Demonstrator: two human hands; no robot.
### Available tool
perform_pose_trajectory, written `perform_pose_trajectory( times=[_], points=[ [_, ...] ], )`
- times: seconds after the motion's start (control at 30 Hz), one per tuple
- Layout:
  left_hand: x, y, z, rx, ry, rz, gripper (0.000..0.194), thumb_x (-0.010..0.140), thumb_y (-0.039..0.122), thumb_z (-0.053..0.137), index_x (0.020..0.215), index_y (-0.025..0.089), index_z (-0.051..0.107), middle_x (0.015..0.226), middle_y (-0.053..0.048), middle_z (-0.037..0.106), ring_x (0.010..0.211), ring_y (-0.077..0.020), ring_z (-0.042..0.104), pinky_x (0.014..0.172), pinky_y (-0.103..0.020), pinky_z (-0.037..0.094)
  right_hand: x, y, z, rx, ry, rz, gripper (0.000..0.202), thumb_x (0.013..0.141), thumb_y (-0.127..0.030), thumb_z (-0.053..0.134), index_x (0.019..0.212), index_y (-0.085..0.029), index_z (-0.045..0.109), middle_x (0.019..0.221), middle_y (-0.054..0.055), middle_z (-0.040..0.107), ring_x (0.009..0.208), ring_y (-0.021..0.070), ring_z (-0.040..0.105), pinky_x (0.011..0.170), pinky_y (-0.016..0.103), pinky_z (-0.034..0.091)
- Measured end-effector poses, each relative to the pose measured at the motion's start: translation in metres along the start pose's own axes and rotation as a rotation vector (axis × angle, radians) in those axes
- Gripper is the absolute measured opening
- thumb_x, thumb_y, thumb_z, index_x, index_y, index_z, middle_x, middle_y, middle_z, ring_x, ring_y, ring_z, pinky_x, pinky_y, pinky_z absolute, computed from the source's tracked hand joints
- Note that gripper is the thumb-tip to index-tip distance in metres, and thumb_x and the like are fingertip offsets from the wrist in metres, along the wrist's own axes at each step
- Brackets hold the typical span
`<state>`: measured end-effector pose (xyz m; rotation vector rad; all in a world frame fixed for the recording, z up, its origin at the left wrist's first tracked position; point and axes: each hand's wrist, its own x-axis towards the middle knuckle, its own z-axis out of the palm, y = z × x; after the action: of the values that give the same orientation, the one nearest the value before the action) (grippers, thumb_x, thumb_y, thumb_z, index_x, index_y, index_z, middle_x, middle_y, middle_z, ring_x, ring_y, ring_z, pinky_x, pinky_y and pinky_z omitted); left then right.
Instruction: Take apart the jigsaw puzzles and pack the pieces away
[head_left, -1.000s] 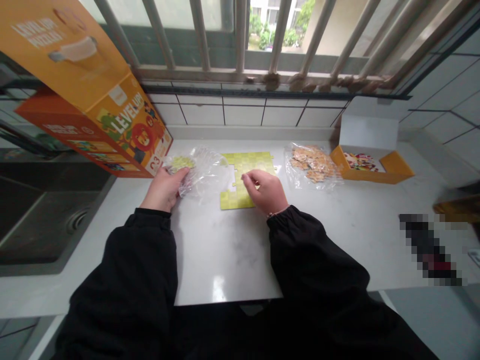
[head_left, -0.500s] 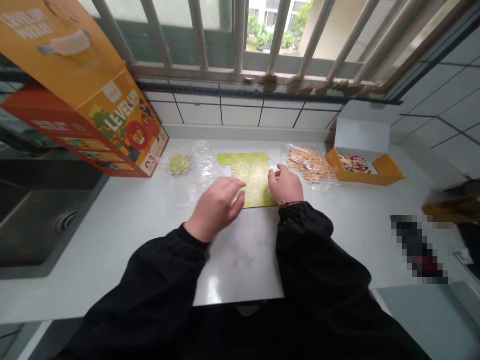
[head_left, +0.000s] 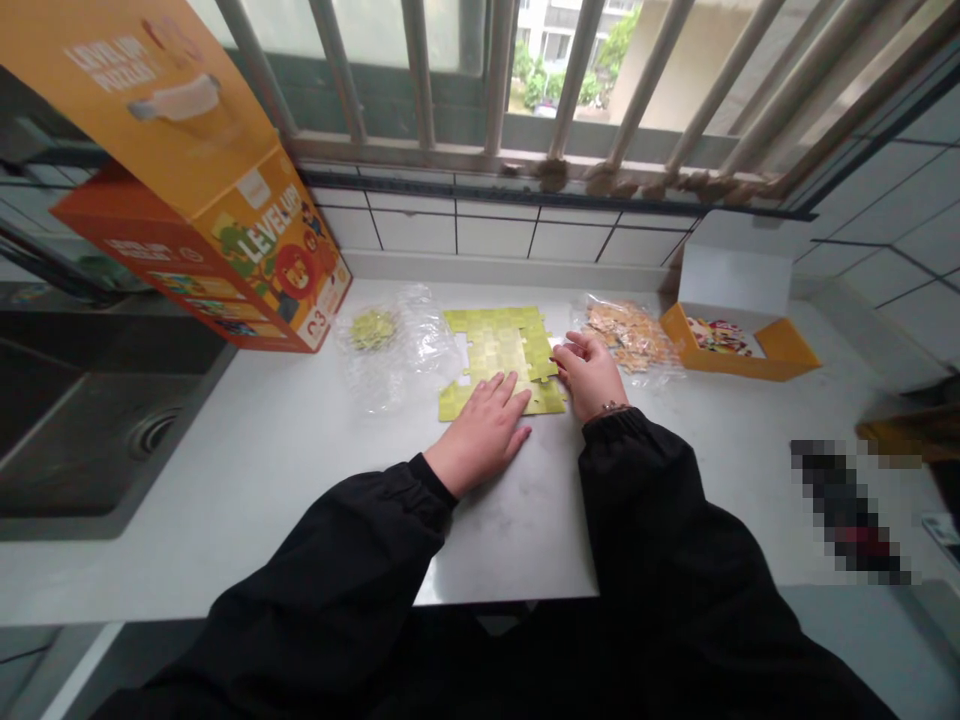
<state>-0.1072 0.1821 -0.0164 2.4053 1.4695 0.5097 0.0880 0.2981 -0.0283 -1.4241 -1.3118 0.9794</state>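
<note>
A partly joined green checkered jigsaw puzzle [head_left: 499, 345] lies on the counter, with gaps along its left side and knobs sticking out on the right. My left hand [head_left: 484, 425] rests on its lower part, palm down with the fingers stretched out. At the right edge, my right hand [head_left: 592, 378] has its fingers curled and pinched on the puzzle's border; the fingertips partly hide what they grip. The right-hand strip of the puzzle sits slightly out of line with the lower row. Loose green puzzle pieces [head_left: 373, 328] lie on a crumpled clear plastic bag [head_left: 409, 365] to the left.
A clear bag of orange-backed puzzle pieces [head_left: 626, 330] lies right of the puzzle, beside an open yellow box [head_left: 780, 350]. A tall orange puzzle box [head_left: 277, 260] stands at the left near the sink [head_left: 90, 430]. Window bars [head_left: 420, 80] run behind the counter [head_left: 300, 500].
My left hand has come down flat on the puzzle, slightly to the right. My right hand has shifted a little outward at the right edge, where the strip now looks out of line.
</note>
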Motion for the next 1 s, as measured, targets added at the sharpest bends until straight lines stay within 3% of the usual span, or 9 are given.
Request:
perform_pose_trajectory(
  times=[0.13,0.3,0.4,0.57,0.7,0.83,1.0],
  points=[
    [0.002,-0.003,0.002,-0.037,0.061,0.042,0.044,0.108,0.028,0.058,0.15,0.016,0.059,0.169,-0.024,0.05,0.162,-0.0372,0.044,0.134,-0.058,0.037,-0.002,-0.009,0.001,0.251,-0.082,0.185,0.047,0.081,-0.045,0.08,0.12,-0.021,0.069,0.097,0.005,0.073,0.073,0.0166,0.066,0.063,0.029,0.057],
    [0.003,-0.004,0.005,-0.067,0.099,0.145,0.039,0.107,0.021,0.055,0.145,0.017,0.062,0.162,-0.023,0.055,0.154,-0.0363,0.053,0.129,-0.059,0.046,-0.004,-0.016,-0.002,0.16,-0.294,0.175,0.036,0.08,-0.053,0.08,0.089,-0.019,0.074,0.072,-0.001,0.065,0.052,0.0094,0.043,0.045,0.024,0.032],
    [0.005,-0.001,0.004,-0.107,0.116,0.172,0.04,0.105,0.022,0.06,0.145,0.02,0.062,0.159,-0.02,0.058,0.15,-0.0353,0.056,0.127,-0.06,0.049,-0.004,-0.015,-0.002,0.155,-0.286,0.183,0.032,0.076,-0.05,0.081,0.085,-0.02,0.074,0.072,-0.001,0.067,0.055,0.0105,0.049,0.047,0.024,0.036],
    [0.006,0.003,-0.013,-0.143,0.259,0.134,0.037,0.107,0.031,0.061,0.143,0.021,0.062,0.156,-0.019,0.06,0.15,-0.0345,0.055,0.129,-0.059,0.045,-0.006,-0.02,0.003,0.309,-0.128,0.184,0.018,0.075,-0.033,0.074,0.089,-0.022,0.072,0.092,0.002,0.077,0.074,0.0125,0.067,0.064,0.022,0.053],
    [0.004,-0.006,-0.024,-0.07,0.366,-0.004,0.032,0.108,0.03,0.058,0.138,0.019,0.063,0.15,-0.019,0.063,0.148,-0.0348,0.055,0.129,-0.059,0.044,-0.008,-0.024,0.007,0.394,-0.106,0.273,0.017,0.079,-0.028,0.074,0.093,-0.022,0.068,0.102,0.003,0.078,0.08,0.0115,0.072,0.072,0.023,0.058],
    [0.002,-0.016,-0.021,0.01,0.321,-0.119,0.034,0.105,0.03,0.061,0.136,0.015,0.063,0.143,-0.021,0.066,0.141,-0.0374,0.059,0.126,-0.06,0.045,-0.009,-0.02,0.008,0.292,-0.112,0.269,0.029,0.083,-0.035,0.079,0.107,-0.023,0.068,0.095,0.002,0.076,0.079,0.013,0.071,0.068,0.023,0.057],
    [0.002,-0.015,-0.017,0.019,0.163,-0.03,0.039,0.105,0.031,0.062,0.139,0.012,0.063,0.142,-0.021,0.069,0.136,-0.0366,0.063,0.123,-0.057,0.048,-0.013,-0.015,0.007,0.056,-0.276,0.054,0.068,0.089,-0.04,0.078,0.154,-0.028,0.061,0.105,0.003,0.081,0.073,0.016,0.071,0.067,0.029,0.059]
  ],
)
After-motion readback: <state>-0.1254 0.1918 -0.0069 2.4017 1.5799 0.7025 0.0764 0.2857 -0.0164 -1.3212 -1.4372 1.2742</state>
